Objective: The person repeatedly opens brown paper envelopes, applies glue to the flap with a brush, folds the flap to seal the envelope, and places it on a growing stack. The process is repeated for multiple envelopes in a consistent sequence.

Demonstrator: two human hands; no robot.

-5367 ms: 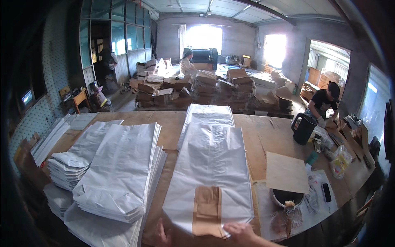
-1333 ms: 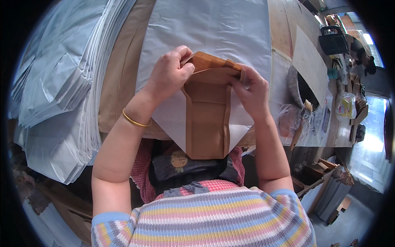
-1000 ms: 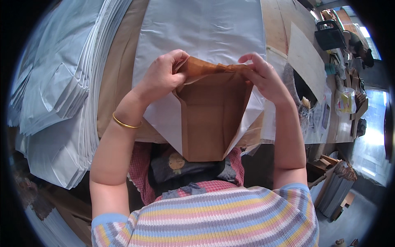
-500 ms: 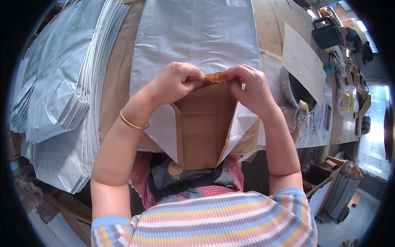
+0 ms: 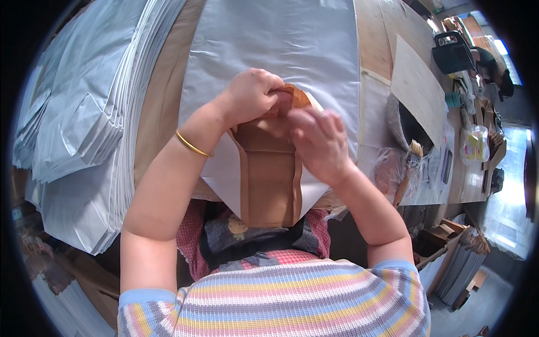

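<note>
A large white sack lies flat in front of me, its near end unfolded to bare a brown paper inside. White corner flaps spread to both sides of that brown part. My left hand, with a gold bangle on its wrist, is closed on an orange-brown paper flap at the upper edge of the opening. Close to the flap's right end is my right hand, bent and smeared by motion; whether its fingers touch the paper cannot be made out.
A thick stack of folded white sacks fills the left side. To the right, a pale board leans over a dark round container, with a brush beside it. Farther right are a black bin and a clear plastic bag.
Both hands pinched the flap before; my right hand has since come down and inward, blurring. My left hand has moved slightly up and right, and the flap now stands raised.
</note>
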